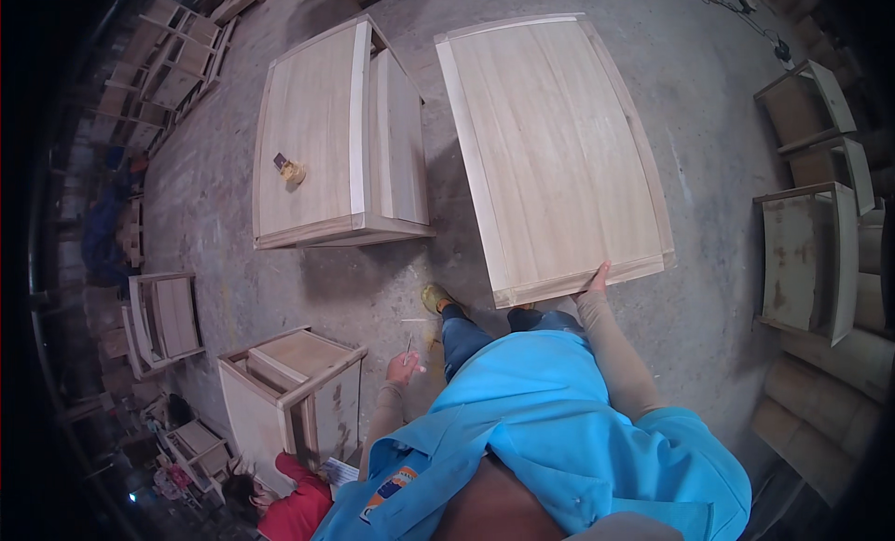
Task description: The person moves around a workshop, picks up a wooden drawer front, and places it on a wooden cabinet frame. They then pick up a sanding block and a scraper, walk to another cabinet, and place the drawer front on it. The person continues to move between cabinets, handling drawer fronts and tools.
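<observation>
A pale wooden cabinet (559, 149) stands before me, its broad panel facing up. My right hand (595, 282) grips the near edge of this cabinet, with fingers lying over the rim. Down at my left side, my left hand (403, 367) is closed around a thin, slim tool (408, 343) that points upward; its exact kind is too small to make out. To the left stands a second wooden cabinet (312, 131), showing an opening along its right side. On its top panel sits a small yellow container (293, 173) with a dark piece beside it.
Close by on the left is a smaller wooden cabinet (294, 392), with a person in a red top (298, 499) beside it. More wooden frames (168, 317) line the left. Unfinished cabinets (806, 261) stand along the right, and cables (736, 5) lie on the concrete floor (709, 168).
</observation>
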`<action>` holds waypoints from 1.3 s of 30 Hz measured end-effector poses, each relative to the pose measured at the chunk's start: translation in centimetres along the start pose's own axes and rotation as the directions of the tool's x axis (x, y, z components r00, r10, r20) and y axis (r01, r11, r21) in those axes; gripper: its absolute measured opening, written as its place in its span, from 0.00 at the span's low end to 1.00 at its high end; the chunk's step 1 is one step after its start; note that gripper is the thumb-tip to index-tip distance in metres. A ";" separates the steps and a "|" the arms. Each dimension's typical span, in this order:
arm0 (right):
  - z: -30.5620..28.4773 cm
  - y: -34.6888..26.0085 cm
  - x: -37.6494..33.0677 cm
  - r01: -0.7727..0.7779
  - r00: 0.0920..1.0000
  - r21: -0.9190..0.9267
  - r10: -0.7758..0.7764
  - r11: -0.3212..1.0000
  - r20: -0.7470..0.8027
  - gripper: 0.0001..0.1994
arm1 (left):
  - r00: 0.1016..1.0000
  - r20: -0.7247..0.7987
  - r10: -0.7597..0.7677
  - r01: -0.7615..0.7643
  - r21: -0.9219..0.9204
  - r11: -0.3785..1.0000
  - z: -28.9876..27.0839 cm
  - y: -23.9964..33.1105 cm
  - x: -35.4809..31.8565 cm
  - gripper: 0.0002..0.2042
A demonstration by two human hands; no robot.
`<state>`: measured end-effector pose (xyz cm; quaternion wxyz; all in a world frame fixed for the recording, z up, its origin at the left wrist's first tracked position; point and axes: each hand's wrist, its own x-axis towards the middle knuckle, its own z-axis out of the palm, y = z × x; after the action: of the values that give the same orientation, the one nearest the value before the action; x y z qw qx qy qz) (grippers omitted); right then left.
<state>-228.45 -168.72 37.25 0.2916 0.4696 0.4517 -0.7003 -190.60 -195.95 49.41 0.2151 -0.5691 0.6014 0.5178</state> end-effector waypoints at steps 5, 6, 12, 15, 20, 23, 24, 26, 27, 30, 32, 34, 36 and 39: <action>-1.5 0.3 2.7 -0.018 0.999 0.014 0.018 1.000 -0.038 0.42 | 0.986 -0.045 0.163 -0.164 -0.028 0.986 -0.3 1.7 0.8 0.17; -1.3 0.3 2.5 -0.004 1.000 0.043 0.005 0.999 -0.013 0.41 | 0.979 -0.055 0.199 -0.201 -0.040 0.979 -0.3 2.1 0.8 0.17; 1.4 0.3 -3.5 0.073 0.997 0.040 -0.071 0.997 -0.041 0.41 | 0.990 -0.007 0.138 -0.138 -0.056 0.989 -0.9 0.9 -0.3 0.17; 1.4 0.7 -3.9 0.086 0.995 0.024 -0.084 0.996 -0.050 0.40 | 0.992 0.011 0.123 -0.123 0.062 0.990 -1.8 0.1 -0.6 0.16; 1.3 1.7 -3.5 0.125 0.986 -0.026 -0.127 0.992 -0.105 0.36 | 0.995 0.086 0.043 -0.045 0.014 0.999 -4.8 -2.7 1.3 0.16; 1.9 2.8 -3.9 0.175 0.966 -0.081 -0.187 0.981 -0.177 0.36 | 0.987 0.053 0.151 -0.156 0.110 0.982 -8.1 -3.4 3.3 0.17; 2.3 3.5 -4.1 0.185 0.960 -0.083 -0.198 0.979 -0.200 0.36 | 0.978 0.036 0.204 -0.208 0.152 0.966 -9.5 -3.9 4.3 0.17; 2.9 5.1 -4.1 0.204 0.943 -0.085 -0.219 0.975 -0.251 0.37 | 0.977 0.026 0.211 -0.213 0.117 0.970 -12.4 -4.1 6.0 0.17; 3.3 6.1 -4.1 0.214 0.940 -0.084 -0.228 0.973 -0.253 0.37 | 0.977 0.019 0.214 -0.215 0.099 0.972 -13.8 -4.3 6.7 0.17; 2.8 10.1 -2.0 0.256 0.917 -0.054 -0.260 0.965 -0.302 0.38 | 0.988 0.023 0.156 -0.157 0.112 0.981 -17.5 -4.1 8.5 0.17; 3.8 13.0 -1.7 0.281 0.892 -0.022 -0.270 0.959 -0.363 0.38 | 0.985 0.025 0.168 -0.170 0.132 0.977 -19.8 -6.4 10.9 0.16; 5.0 15.8 -2.4 0.369 0.849 -0.056 -0.361 0.928 -0.387 0.41 | 0.978 0.033 0.204 -0.206 0.133 0.969 -21.4 -8.5 12.3 0.17; 6.2 17.4 -3.3 0.400 0.813 -0.154 -0.428 0.903 -0.395 0.43 | 0.963 0.044 0.265 -0.269 0.119 0.956 -23.1 -9.0 12.1 0.18; 7.2 18.4 -4.4 0.388 0.752 -0.325 -0.500 0.862 -0.429 0.42 | 0.980 0.018 0.197 -0.197 0.108 0.974 -24.9 -8.0 10.1 0.18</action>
<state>-214.25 -183.12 35.80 0.0379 0.4782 0.6834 -0.5504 -177.73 -220.76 47.01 0.1957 -0.4922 0.6816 0.5048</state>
